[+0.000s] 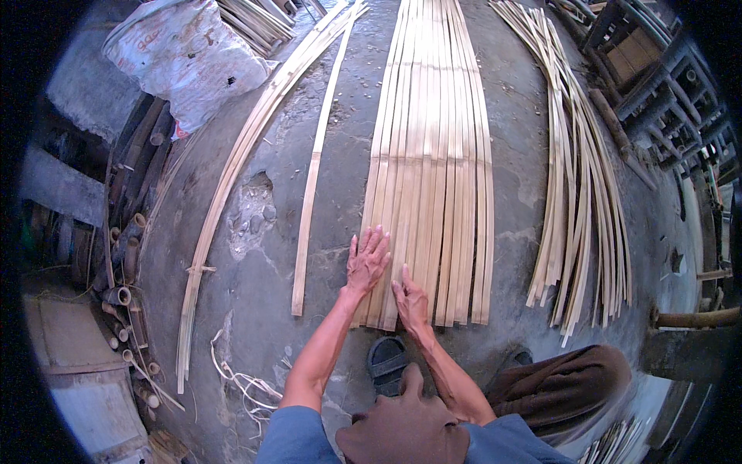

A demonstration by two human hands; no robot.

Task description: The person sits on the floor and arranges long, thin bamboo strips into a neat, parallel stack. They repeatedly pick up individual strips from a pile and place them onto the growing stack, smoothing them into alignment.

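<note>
A wide row of pale strips [421, 193] is lying beneath and ahead of the fingers [374, 245]. The left hand [366, 269] is resting palm-down there, fingers slightly apart; the right hand [413, 303] is curling, index extended, its grip unclear. Right of them, a loose bundle [576, 139] is fanning out; ahead-left, a white sack [182, 62] is sprawling.
</note>
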